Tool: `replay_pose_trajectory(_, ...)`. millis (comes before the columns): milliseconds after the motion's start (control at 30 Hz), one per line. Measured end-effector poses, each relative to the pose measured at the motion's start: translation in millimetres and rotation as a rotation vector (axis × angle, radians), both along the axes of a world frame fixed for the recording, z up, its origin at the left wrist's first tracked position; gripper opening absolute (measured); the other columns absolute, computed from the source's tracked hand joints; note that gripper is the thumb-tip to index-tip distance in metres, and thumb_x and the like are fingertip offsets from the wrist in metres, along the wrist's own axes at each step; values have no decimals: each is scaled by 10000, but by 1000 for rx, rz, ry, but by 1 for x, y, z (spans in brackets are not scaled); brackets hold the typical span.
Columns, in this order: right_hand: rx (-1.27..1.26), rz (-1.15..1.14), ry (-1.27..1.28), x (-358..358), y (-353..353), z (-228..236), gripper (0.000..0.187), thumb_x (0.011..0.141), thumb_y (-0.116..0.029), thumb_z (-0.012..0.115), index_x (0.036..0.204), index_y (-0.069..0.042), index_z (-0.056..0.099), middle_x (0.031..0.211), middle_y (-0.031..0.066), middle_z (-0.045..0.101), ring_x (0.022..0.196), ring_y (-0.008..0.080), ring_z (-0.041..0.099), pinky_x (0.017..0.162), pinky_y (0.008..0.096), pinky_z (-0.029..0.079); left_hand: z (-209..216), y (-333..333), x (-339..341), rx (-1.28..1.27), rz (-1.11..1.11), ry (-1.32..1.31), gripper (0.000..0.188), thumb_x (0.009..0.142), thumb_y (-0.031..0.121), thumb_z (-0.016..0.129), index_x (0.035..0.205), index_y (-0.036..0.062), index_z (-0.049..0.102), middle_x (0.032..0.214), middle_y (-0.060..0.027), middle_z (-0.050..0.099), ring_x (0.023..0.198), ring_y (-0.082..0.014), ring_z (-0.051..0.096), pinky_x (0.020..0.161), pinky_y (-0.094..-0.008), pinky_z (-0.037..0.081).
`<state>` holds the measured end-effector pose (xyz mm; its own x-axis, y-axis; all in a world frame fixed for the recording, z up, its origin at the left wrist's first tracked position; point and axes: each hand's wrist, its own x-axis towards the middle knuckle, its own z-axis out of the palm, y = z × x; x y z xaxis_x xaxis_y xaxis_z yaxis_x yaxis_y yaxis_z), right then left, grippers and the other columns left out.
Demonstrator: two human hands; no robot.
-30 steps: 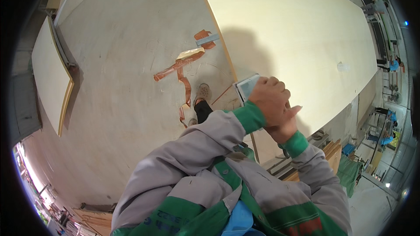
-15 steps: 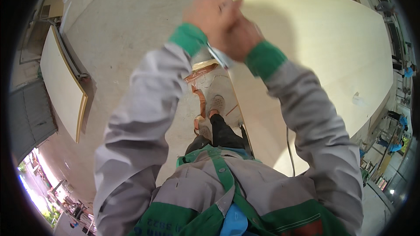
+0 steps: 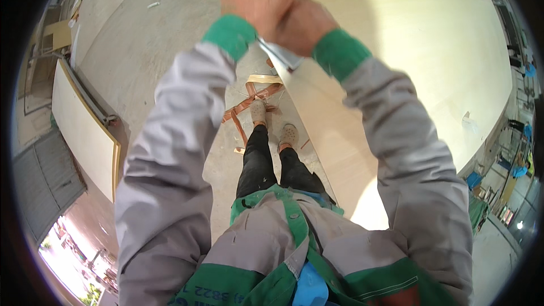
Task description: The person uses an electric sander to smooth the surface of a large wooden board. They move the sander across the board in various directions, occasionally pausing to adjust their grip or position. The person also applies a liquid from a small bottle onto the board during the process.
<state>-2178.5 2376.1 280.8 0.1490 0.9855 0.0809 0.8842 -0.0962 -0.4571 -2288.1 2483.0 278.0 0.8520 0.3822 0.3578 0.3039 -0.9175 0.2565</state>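
My left hand and my right hand are pressed together in front of me, near the top of the view. Both look closed, and motion blurs the fingers. Below them juts a flat, pale grey-white piece with a straight edge. Most of it is hidden behind the hands, so its kind and which hand grips it are unclear. The hands are over the left edge of a large pale board, which reaches far to the right.
Brown strips lie tangled on the concrete floor around my feet. At the left leans another pale panel. A small whitish scrap rests on the large board's right part. Cluttered racks line the far right.
Both hands, still together, have shifted slightly up and left in view with the pale piece. My feet have moved in a step, and one is now by the brown strips.
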Motion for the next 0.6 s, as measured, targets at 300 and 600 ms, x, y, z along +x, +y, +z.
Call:
replay_pose_trajectory(300, -87, -129, 14, -1, 68, -5, 408, 853, -313, 662, 1173, -62, 703, 1163, 208, 724, 1052, 362, 706, 894, 467, 588, 9, 74, 15, -482, -27, -1, 365, 984, 376, 524, 980, 54, 695, 996, -182, 702, 975, -411, 647, 825, -464, 512)
replay_pose_trajectory(600, -77, -113, -79, 33, 59, 4, 289, 866, -333, 634, 954, -82, 747, 1019, 185, 765, 989, 357, 719, 912, 475, 564, -30, 92, 68, 453, -193, -232, 459, 980, 420, 483, 913, 38, 729, 1011, -217, 729, 1015, -432, 665, 872, -506, 505)
